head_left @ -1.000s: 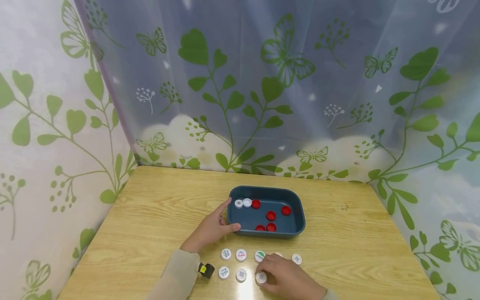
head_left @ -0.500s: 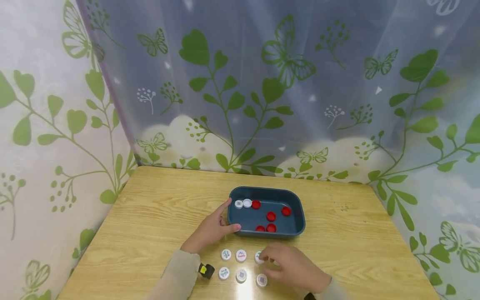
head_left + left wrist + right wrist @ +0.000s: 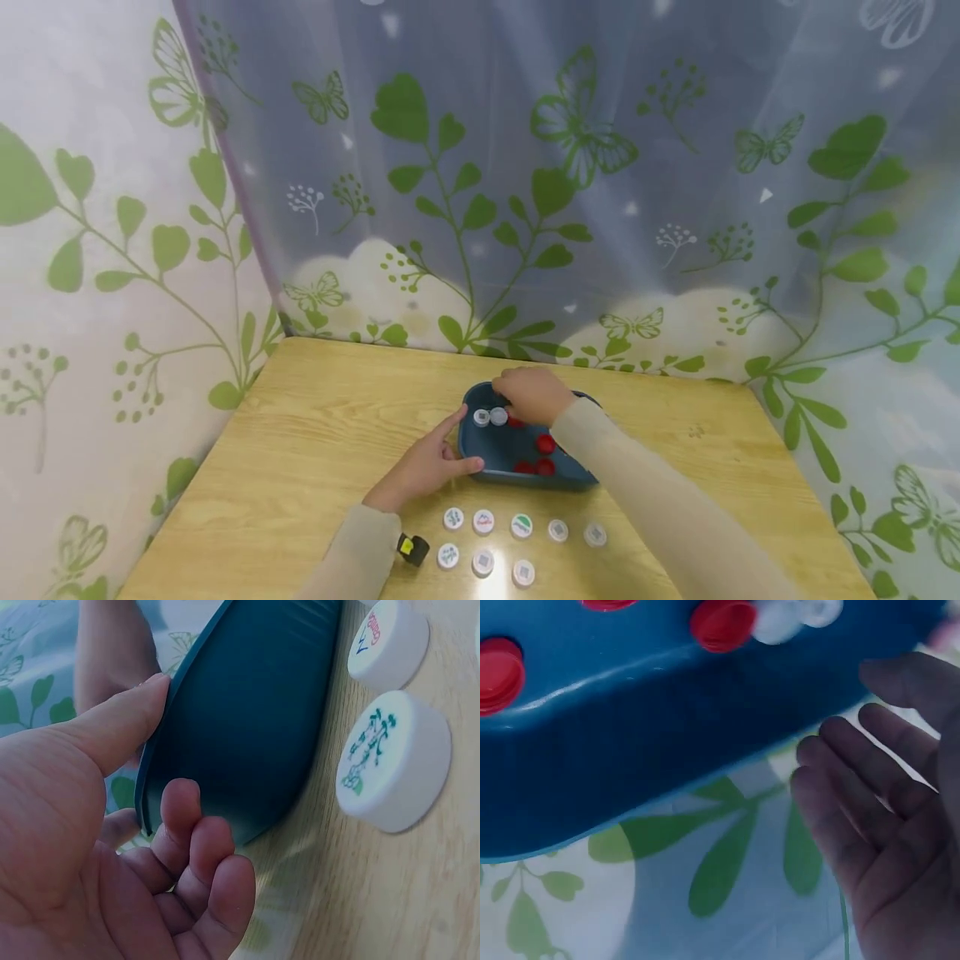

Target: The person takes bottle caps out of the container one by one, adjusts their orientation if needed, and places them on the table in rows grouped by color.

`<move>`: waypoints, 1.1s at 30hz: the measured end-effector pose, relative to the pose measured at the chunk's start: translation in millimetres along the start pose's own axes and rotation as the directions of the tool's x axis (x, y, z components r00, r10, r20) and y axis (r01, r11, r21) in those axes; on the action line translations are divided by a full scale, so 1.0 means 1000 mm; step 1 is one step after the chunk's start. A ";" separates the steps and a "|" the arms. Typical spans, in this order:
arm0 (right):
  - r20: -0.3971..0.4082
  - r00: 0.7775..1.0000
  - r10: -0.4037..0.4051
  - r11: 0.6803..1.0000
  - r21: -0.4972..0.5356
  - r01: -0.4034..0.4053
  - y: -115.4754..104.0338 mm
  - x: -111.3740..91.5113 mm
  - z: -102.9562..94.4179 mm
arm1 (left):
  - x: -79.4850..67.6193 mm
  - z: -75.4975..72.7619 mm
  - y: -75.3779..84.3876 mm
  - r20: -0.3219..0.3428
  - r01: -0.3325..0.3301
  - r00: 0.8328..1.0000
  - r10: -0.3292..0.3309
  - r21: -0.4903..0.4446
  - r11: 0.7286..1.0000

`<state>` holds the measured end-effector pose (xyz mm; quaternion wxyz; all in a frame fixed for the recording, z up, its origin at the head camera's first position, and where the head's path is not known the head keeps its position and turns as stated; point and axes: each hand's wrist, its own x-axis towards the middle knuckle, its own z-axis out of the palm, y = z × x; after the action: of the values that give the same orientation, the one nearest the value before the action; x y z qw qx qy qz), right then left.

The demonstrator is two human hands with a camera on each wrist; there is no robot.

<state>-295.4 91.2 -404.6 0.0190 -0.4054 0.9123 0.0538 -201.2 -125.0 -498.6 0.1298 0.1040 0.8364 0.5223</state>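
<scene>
A dark blue rectangular bin [image 3: 480,450] stands on the table with red bottle caps [image 3: 545,444] and white bottle caps [image 3: 482,417] inside. My left hand [image 3: 420,475] rests at its left corner, index finger and thumb fairly straight along the rim; in the left wrist view its other fingers bend loosely beside the wall. Over the far rim reaches my right hand [image 3: 532,396]. The right wrist view shows its fingers [image 3: 840,810] spread, holding nothing, thumb close to the rim. The right forearm hides the bin's right part.
Printed white bottle caps [image 3: 483,522] lie in two rows in front of the bin. A wooden table [image 3: 330,392] carries everything. Leaf-patterned curtains [image 3: 322,250] hang close behind and beside it. A black and yellow wrist strap [image 3: 412,550] sits by the left sleeve.
My right hand has left the rows of white caps and moved forward to the bin's far rim. The left hand stays at the bin's corner. The head view has shifted slightly.
</scene>
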 end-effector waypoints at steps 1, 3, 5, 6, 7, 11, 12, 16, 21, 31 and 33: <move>0.028 1.000 0.008 0.999 -0.037 -0.007 -0.001 0.008 0.005 | -0.001 -0.001 0.000 0.002 -0.003 1.000 0.003 0.004 1.000; 0.068 0.997 0.023 0.996 -0.083 -0.017 -0.005 0.021 0.016 | -0.002 -0.003 0.000 0.009 -0.011 1.000 0.011 0.005 1.000; 0.095 0.995 0.032 0.993 -0.118 -0.021 -0.009 0.028 0.027 | -0.003 -0.002 0.001 0.014 -0.015 1.000 0.015 0.005 1.000; 0.103 0.994 0.036 0.991 -0.130 -0.022 -0.011 0.031 0.032 | -0.004 -0.002 0.001 0.016 -0.015 1.000 0.015 0.003 1.000; 0.114 0.993 0.040 0.990 -0.136 -0.024 -0.013 0.033 0.036 | -0.004 -0.002 0.002 0.017 -0.013 1.000 0.013 0.002 1.000; 0.141 0.988 0.068 0.988 -0.144 -0.047 -0.018 0.034 0.047 | -0.004 -0.002 0.001 0.015 -0.008 1.000 0.008 0.011 1.000; 0.143 0.987 0.074 0.989 -0.136 -0.055 -0.018 0.034 0.049 | -0.003 -0.002 0.001 0.013 -0.007 1.000 0.007 0.014 1.000; 0.141 0.988 0.065 0.996 -0.073 -0.055 -0.015 0.032 0.050 | -0.002 -0.002 0.000 0.006 0.009 1.000 -0.009 0.010 1.000; 0.159 0.986 0.042 0.999 -0.016 -0.040 -0.005 0.030 0.054 | -0.002 -0.003 0.000 0.004 0.018 1.000 -0.018 0.008 1.000; 0.240 0.969 0.053 0.985 0.145 -0.089 -0.001 0.018 0.036 | -0.001 -0.001 -0.001 -0.003 0.031 1.000 -0.031 0.010 0.999; 0.224 0.974 0.040 0.980 0.180 -0.081 0.001 0.011 0.028 | -0.001 -0.001 -0.001 -0.007 0.029 1.000 -0.029 0.013 0.999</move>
<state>-303.8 86.4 -433.3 0.1560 -0.3654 0.9176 0.0124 -200.2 -126.7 -498.9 0.1340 0.0910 0.8416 0.5152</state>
